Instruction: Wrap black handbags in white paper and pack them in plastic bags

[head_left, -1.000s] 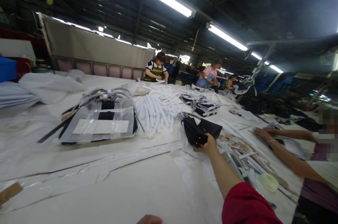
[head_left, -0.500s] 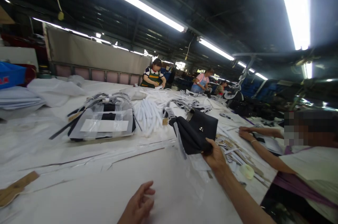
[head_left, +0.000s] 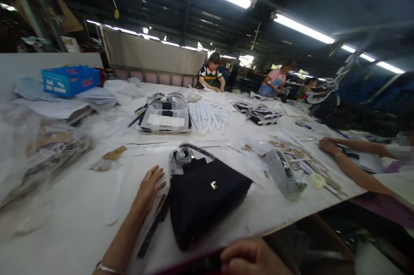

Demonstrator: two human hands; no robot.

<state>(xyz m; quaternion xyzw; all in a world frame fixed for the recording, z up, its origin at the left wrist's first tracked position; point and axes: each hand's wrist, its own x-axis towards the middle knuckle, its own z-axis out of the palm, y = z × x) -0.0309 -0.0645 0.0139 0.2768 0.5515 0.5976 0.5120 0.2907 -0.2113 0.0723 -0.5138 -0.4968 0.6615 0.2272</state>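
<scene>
A black handbag (head_left: 207,197) with a gold clasp lies on the white table in front of me. Its handle and a plastic-wrapped ring (head_left: 183,156) show at the top. Just left of the bag is my left hand (head_left: 151,188), fingers spread and holding nothing; whether it touches the bag is unclear. A dark strap (head_left: 153,229) lies between that wrist and the bag. At the bottom edge my right hand (head_left: 250,257) has curled fingers against a dark, reddish-edged piece (head_left: 197,264), perhaps cloth. What those fingers grip is hidden.
A wrapped bag (head_left: 166,121) and white rolls (head_left: 210,115) lie farther back. A tape dispenser (head_left: 281,173) and cardboard scraps (head_left: 294,154) are to the right. A blue box (head_left: 71,80) stands at left. A co-worker's arms (head_left: 349,162) reach in from the right.
My right hand has let go of the black handbag, which now lies on the table, and moved down to the bottom edge. My left hand has moved forward beside the bag. The view has turned left.
</scene>
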